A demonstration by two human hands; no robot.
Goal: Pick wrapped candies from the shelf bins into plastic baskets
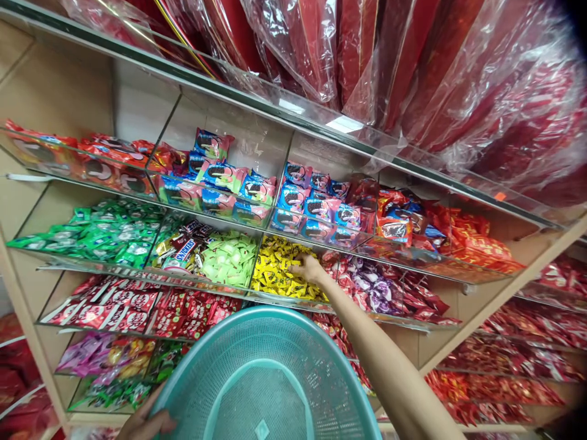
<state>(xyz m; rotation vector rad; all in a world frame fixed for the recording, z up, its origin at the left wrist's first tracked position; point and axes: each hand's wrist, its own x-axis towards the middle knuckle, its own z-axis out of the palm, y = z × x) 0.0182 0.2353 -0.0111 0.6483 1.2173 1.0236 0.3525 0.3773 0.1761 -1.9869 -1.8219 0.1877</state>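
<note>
A green-blue plastic mesh basket (261,397) is tilted toward me at the bottom of the head view, with its bare bottom showing. My left hand (149,421) grips the basket's left rim, fingers bent over the edge. My right hand (308,270) reaches over the basket into a shelf compartment of yellow-wrapped candies (277,266). Its fingers are drawn together and touch the wrappers; whether a candy is between them is hidden. Light green candies (229,258) lie just left of the yellow ones, and purple and pink candies (367,284) to the right.
Clear dividers and a low front lip (202,280) border the compartments. Above sit blue-and-pink cookie packs (305,205); further left are green-wrapped sweets (105,235). Plastic-wrapped red goods (316,49) overhang the top shelf. A slanted wooden side panel (509,299) stands at right.
</note>
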